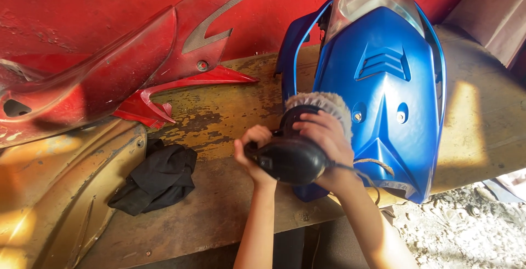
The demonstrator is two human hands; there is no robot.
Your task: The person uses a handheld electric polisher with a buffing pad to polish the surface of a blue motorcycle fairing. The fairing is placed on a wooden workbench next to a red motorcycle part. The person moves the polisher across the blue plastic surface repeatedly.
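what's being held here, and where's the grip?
A black polisher, by both hands: left hand on its side handle, right hand over the top of the body behind the wool pad.

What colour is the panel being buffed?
The panel is glossy blue; the head view shows it best.

Red wall [82, 6], worn (sunlit) bench [230, 121]

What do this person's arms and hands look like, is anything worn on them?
Both forearms are bare, with no sleeves in view. The left hand and right hand wear no gloves, and no watch, ring or bracelet shows. The arms look slim.
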